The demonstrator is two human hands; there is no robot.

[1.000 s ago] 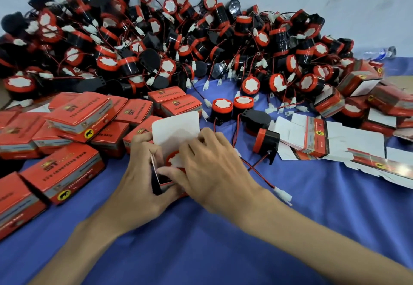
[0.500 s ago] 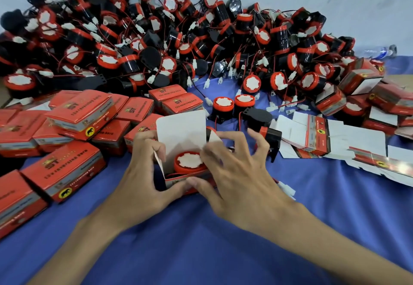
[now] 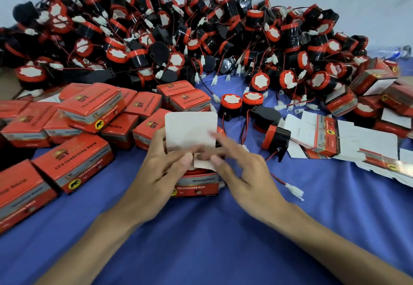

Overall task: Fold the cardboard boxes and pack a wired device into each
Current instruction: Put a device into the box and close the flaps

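A red cardboard box (image 3: 196, 186) stands on the blue cloth in the middle, its white lid flap (image 3: 191, 130) upright. A red-rimmed wired device (image 3: 194, 172) sits inside, almost hidden under a small white side flap (image 3: 202, 163). My left hand (image 3: 154, 173) grips the box's left side, fingers behind the lid flap and thumb pressing down on the side flap. On the box's right side is my right hand (image 3: 245, 173), its fingers stretched out and blurred over the open top, touching the flaps.
A big heap of loose black-and-red wired devices (image 3: 178, 38) fills the back. Closed red boxes (image 3: 73, 164) are stacked at the left. Flat unfolded cartons (image 3: 324, 137) lie at the right, with loose devices (image 3: 276, 138) and a white connector (image 3: 295, 192) beside the box.
The device's white top was in plain sight in the open box; now side flaps are folded over it. My right hand has shifted from the box's front to its top right.
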